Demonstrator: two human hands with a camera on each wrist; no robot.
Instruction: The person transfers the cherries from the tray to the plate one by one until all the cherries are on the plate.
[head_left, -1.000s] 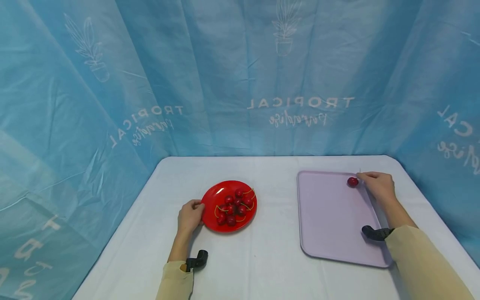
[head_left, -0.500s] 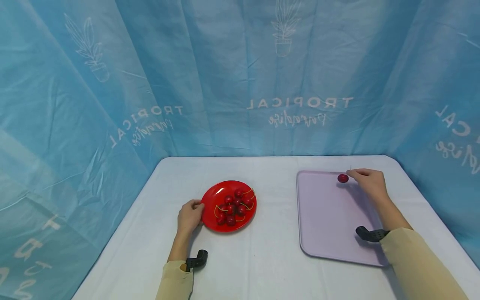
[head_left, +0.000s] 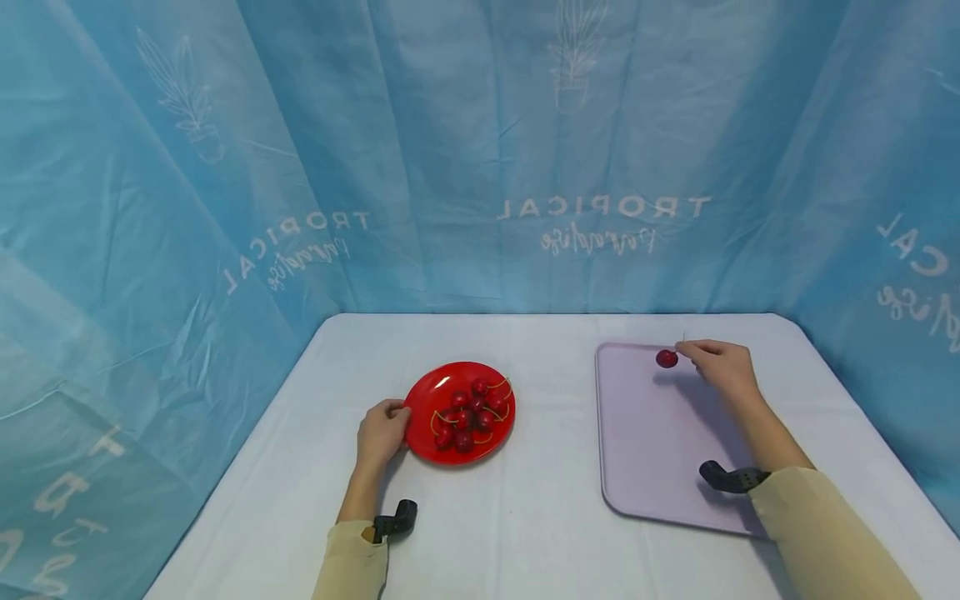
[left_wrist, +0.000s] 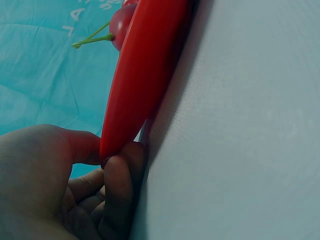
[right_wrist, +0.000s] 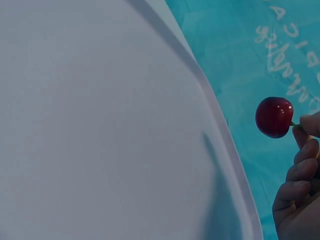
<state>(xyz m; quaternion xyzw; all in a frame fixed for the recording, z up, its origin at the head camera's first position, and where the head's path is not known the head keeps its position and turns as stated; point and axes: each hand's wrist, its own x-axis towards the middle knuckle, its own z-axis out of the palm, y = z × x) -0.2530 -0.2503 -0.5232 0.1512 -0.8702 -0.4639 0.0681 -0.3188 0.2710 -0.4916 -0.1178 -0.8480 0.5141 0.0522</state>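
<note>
My left hand (head_left: 381,433) pinches the left rim of a red plate (head_left: 431,392), thumb on top and fingers beneath, as the left wrist view shows. On that plate lie several dark red cherries (head_left: 464,419) with green stems. In the right wrist view, my right hand (right_wrist: 302,185) pinches a single cherry (right_wrist: 274,117) by its stem between thumb and fingertip. In the head view this hand is over the far part of a pale purple tray (head_left: 652,442), and the cherry hangs above the tray's surface, its shadow falling below it.
A white table (head_left: 547,500) bears both plate and tray, with a gap between them. Blue printed curtains (head_left: 450,167) enclose the table at the back and sides. A black wrist camera (head_left: 723,478) sits on the right forearm, over the tray.
My right hand has moved left across the tray's far side, carrying the cherry from near the right corner. The left hand and the plate have stayed in place.
</note>
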